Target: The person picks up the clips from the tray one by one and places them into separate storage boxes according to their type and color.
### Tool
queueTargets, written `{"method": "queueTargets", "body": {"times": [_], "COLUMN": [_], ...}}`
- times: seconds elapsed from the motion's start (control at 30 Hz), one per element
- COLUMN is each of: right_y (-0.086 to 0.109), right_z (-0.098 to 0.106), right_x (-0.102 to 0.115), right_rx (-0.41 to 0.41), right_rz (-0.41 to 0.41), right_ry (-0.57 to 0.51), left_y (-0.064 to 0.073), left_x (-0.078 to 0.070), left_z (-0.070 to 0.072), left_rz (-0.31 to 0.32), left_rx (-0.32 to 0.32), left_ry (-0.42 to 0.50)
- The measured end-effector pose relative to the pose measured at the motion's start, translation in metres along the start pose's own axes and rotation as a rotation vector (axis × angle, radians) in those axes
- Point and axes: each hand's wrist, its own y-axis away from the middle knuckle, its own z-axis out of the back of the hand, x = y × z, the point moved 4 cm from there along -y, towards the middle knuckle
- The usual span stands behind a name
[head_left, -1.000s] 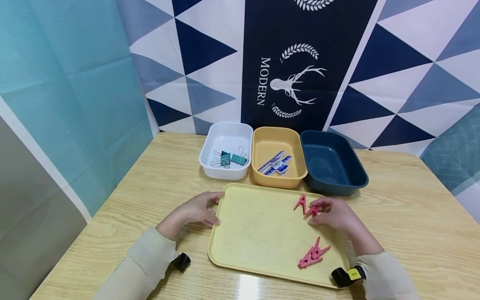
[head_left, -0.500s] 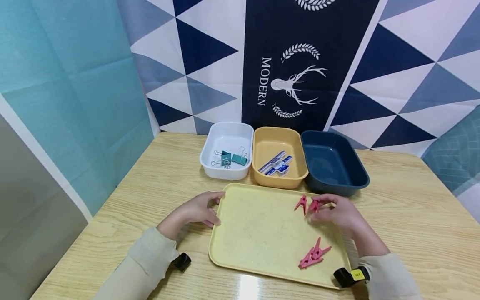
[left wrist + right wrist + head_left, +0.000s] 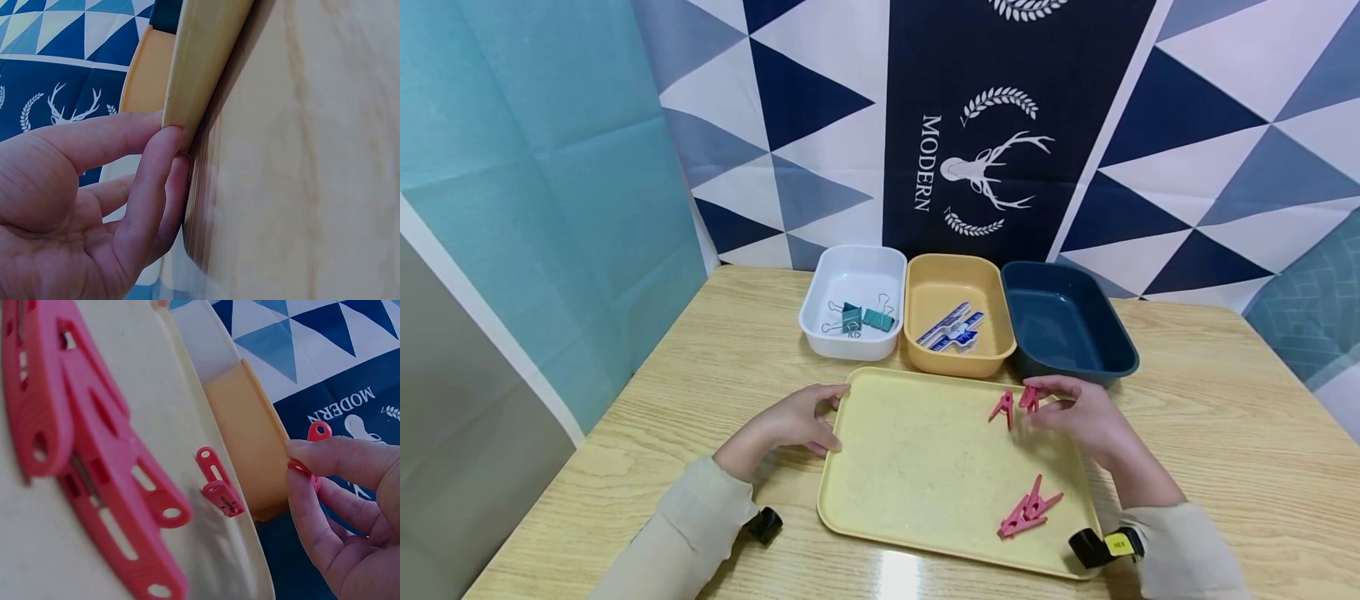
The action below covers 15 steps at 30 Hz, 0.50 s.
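My right hand [image 3: 1075, 414] pinches a red clothespin [image 3: 1029, 398] between thumb and fingertips, held up over the far right corner of the yellow tray [image 3: 925, 467]. Beside it on the tray stands another red clothespin [image 3: 1002, 408], its legs spread. Nearer the front right, two more red clothespins [image 3: 1030, 508] lie crossed over each other, large in the right wrist view. My left hand [image 3: 793, 419] holds the tray's left rim, thumb and fingertips at the edge; in the left wrist view, fingers [image 3: 145, 206] reach to the rim's underside.
Behind the tray stand three bins side by side: a white bin [image 3: 855, 271] with teal binder clips [image 3: 878, 318], a yellow-orange bin [image 3: 951, 275] with blue-and-white clips [image 3: 955, 329], and a dark blue bin [image 3: 1067, 325]. A patterned cloth [image 3: 820, 125] hangs behind the wooden table [image 3: 715, 350].
My right hand has lifted the pinched clothespin and moved it slightly away and to the right. The left hand, the tray and the other clothespins stay put.
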Motion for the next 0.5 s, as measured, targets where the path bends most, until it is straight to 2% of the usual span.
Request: {"method": "queueTargets", "body": {"times": [0.2, 0.5], "right_y": [-0.003, -0.005], "right_z": [0.005, 0.019], "right_x": [0.005, 0.008], "right_rx": [-0.037, -0.077], "right_rz": [0.022, 0.027], "right_ry": [0.018, -0.018], "left_y": [0.001, 0.001], "left_x": [-0.001, -0.001], "left_z": [0.000, 0.000], "left_rz": [-0.001, -0.008], "left_rx": [-0.003, -0.001], "left_ry": [-0.002, -0.009]}}
